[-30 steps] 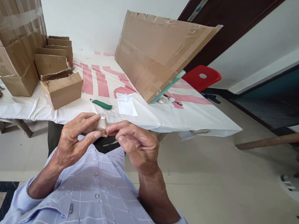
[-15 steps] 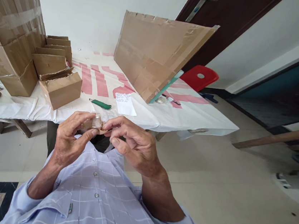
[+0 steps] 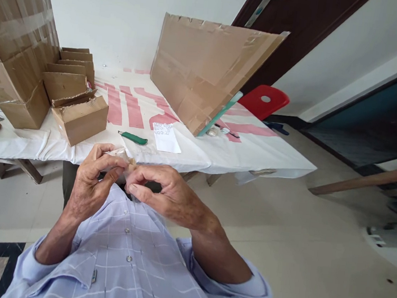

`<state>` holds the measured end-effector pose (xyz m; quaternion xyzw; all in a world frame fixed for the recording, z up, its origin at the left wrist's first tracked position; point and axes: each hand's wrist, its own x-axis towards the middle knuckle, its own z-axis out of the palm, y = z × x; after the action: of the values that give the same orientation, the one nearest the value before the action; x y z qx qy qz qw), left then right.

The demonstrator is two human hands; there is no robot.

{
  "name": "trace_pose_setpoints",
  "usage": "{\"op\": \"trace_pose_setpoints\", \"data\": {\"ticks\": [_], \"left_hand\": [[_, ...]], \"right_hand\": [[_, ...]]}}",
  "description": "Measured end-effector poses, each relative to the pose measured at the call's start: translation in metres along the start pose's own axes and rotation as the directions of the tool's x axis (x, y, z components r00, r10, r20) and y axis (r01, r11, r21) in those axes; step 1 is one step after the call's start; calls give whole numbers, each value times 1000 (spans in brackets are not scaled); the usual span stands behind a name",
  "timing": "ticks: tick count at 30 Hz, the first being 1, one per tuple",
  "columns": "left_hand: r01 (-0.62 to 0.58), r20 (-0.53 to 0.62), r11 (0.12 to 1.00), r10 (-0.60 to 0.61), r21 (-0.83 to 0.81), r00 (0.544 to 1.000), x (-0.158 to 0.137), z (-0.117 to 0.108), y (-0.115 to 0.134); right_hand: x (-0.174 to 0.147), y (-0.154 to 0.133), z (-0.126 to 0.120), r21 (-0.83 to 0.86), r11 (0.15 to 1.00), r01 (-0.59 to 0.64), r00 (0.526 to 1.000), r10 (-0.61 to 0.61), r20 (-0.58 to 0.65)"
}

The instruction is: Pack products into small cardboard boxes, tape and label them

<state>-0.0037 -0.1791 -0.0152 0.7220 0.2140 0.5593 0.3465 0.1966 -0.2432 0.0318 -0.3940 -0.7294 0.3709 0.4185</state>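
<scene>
A small plastic packet [image 3: 120, 152], partly hidden by fingers, is held before the chest, near the worktop's [image 3: 269, 159] near edge. The left hand [image 3: 89, 182] pinches its left side between thumb and bent fingers; the right hand [image 3: 171, 195], loosely curled, has thumb and forefinger closed on its right end. An uneven tug could tear the thin plastic; a slackened pinch could drop it. Beyond lie a green knife [image 3: 133, 138] and, to its right, paper [image 3: 167, 138].

- The crumpled plastic wrapping [image 3: 120, 152] was whitish, tan at one end.
- The slim utility knife [image 3: 134, 138] was green.
- The buttoned cloth shirt [image 3: 118, 238] was pale blue, white-checked.
</scene>
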Motion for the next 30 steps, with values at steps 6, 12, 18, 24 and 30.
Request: {"op": "trace_pose_setpoints", "data": {"ticks": [6, 12, 18, 24, 30], "left_hand": [[64, 86, 998, -63, -19, 994, 0, -5, -1], [87, 135, 996, -81, -35, 987, 2, -7, 4], [47, 59, 999, -46, -17, 997, -3, -1, -3], [5, -36, 993, -1, 116, 999, -5, 5, -2], [-77, -6, 982, 79, 171, 997, -1, 5, 4]], "right_hand": [[7, 5, -2, 1, 999, -39, 999, 39, 14], [7, 4, -5, -12, 999, -32, 999, 32, 15], [6, 2, -5, -109, 994, -26, 999, 24, -22], [5, -2, -4, -225, 971, -83, 996, 75, -47], [8, -5, -3, -268, 957, -108, 994, 96, -59]]}}
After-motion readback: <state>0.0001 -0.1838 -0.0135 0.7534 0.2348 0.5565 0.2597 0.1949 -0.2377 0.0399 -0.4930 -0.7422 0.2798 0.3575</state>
